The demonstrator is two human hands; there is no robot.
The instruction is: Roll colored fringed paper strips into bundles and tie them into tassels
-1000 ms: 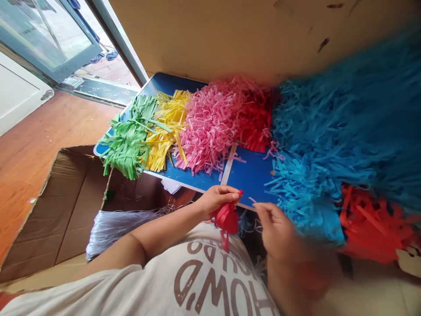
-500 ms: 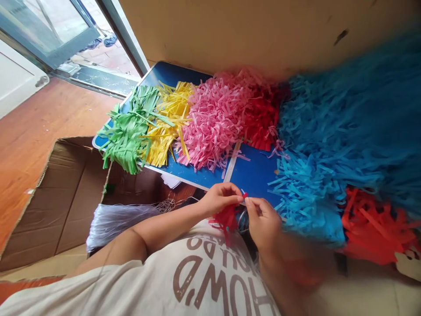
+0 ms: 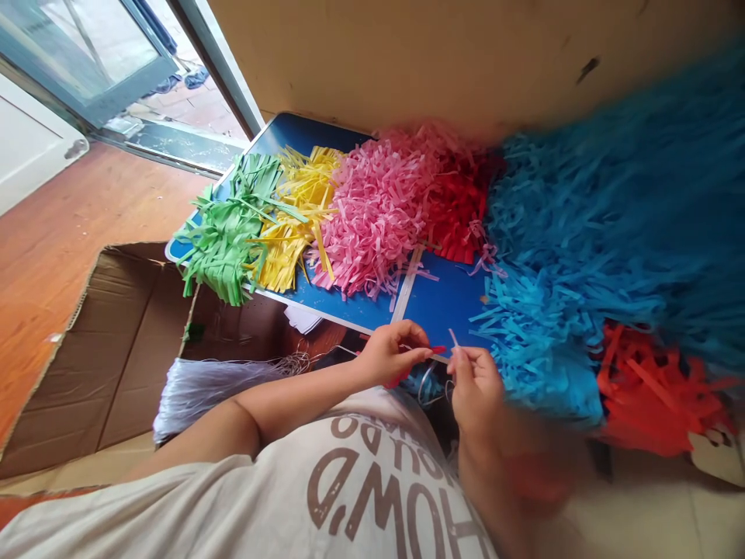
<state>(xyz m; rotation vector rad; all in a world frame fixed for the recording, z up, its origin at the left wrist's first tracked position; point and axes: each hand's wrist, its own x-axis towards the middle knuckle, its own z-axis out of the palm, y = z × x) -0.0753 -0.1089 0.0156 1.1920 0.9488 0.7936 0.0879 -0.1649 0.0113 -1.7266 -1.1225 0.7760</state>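
Note:
Between thumb and fingertips, my left hand (image 3: 391, 354) pinches a red paper tassel (image 3: 438, 350). Only its twisted tip and a bit of its fringe below the hand show. A short gap away, my right hand (image 3: 478, 385) is closed on a thin whitish string (image 3: 453, 338) whose end sticks up past the fingertips. I cannot make out whether the string joins the tassel. Both hands are over the near edge of the blue table (image 3: 445, 299), in front of my shirt.
Fringed paper lies across the table in green (image 3: 224, 241), yellow (image 3: 291, 248), pink (image 3: 375, 217), red (image 3: 459, 206) and light blue (image 3: 541, 341). More orange-red fringe (image 3: 646, 396) sits at right. A cardboard box (image 3: 110, 349) and a bundle of white strings (image 3: 215, 388) are at left.
My hands have come slightly apart; the right one moved a little right and now shows the pale string. Less of the red fringe hangs in sight below my left hand.

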